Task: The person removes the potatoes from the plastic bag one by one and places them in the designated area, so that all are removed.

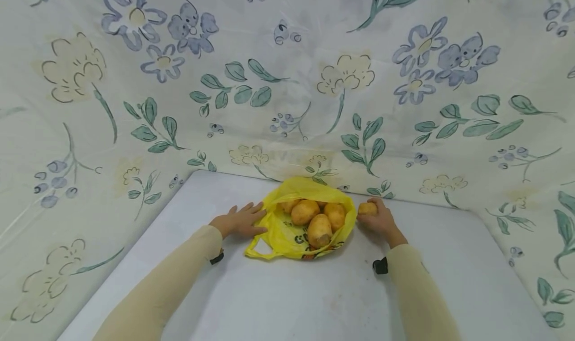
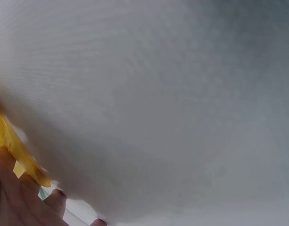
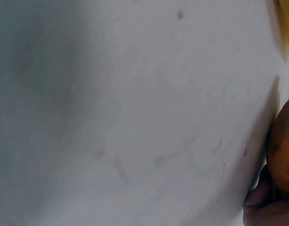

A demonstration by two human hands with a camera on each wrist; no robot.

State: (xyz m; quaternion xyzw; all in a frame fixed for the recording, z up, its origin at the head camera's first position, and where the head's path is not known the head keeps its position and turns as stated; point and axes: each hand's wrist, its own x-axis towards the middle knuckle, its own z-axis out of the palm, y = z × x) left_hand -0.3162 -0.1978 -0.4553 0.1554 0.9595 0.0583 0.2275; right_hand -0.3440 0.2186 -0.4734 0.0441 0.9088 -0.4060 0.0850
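Observation:
A yellow plastic bag (image 1: 287,238) lies on the table with its mouth toward me, and several potatoes (image 1: 320,230) show inside it. My left hand (image 1: 242,221) has its fingers spread and rests against the bag's left side; in the left wrist view those fingers (image 2: 29,200) lie at the yellow plastic (image 2: 17,153). To the right of the bag, my right hand (image 1: 381,221) grips a single potato (image 1: 368,209). That potato (image 3: 283,146) also shows at the edge of the right wrist view, with curled fingers below it.
The white table (image 1: 287,301) carries faint smudges near its middle. Behind it and at both sides hangs a floral-patterned sheet (image 1: 296,106), close along the table's far edge. A bag handle loop (image 1: 256,255) lies toward the front left.

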